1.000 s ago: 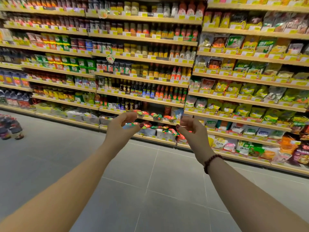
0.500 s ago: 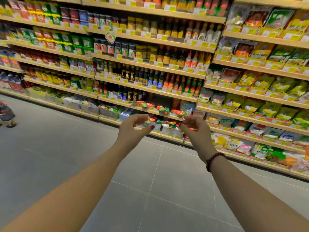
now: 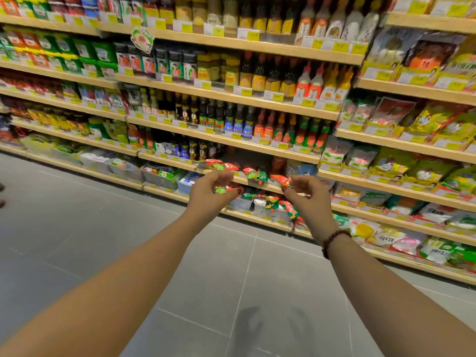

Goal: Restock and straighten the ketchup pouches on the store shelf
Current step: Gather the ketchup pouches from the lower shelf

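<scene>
Ketchup pouches (image 3: 255, 173), red with green ends, lie tumbled along a low shelf (image 3: 244, 179), and several droop over its front edge. More of them sit heaped on the next shelf down, at 6 o'clock from these.

Both hands are held out over the floor (image 3: 231, 266), well short of the shelf, with the pouches at 12 o'clock. The left hand (image 3: 208, 194) has its fingers curled toward the thumb. A red-green patch shows in the crook, and I cannot tell whether it is pinched there or lies on the shelf behind. The right hand (image 3: 309, 199), at 3 o'clock of the left, has its fingers curled in with nothing visible in them.

Such pouches are probably light, limp and slick, with the filling shifting inside. They are best taken by the flat faces or the top seam, not squeezed at the belly.
</scene>
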Available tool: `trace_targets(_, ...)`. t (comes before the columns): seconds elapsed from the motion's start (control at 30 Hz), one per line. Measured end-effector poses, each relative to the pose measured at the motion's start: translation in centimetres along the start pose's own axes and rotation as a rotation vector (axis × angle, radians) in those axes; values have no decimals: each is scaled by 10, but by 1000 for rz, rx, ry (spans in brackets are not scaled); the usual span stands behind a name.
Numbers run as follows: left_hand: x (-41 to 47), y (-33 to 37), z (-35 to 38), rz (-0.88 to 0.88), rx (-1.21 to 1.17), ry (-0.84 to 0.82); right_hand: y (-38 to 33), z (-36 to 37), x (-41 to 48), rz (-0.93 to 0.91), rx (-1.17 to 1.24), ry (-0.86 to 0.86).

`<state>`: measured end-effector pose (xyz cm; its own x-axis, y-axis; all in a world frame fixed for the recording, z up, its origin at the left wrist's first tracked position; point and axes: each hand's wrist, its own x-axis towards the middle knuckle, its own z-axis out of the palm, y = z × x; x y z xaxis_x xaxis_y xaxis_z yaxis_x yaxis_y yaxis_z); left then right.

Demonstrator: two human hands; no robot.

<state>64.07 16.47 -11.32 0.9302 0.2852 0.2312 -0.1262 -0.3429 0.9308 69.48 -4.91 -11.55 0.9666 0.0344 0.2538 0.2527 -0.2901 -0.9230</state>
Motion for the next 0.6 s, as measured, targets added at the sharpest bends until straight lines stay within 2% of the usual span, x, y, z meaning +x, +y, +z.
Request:
trace_targets(0.27,154,-60,27,13,13,-97,51,50,131,37,-22,47)
trace_targets(0.43,252,-101,43,-27,37,-168,85,83,214,112,-31,88)
trace_targets(0.6,322,-140,75,-99,28,-217,125,101,273,151,-40,49)
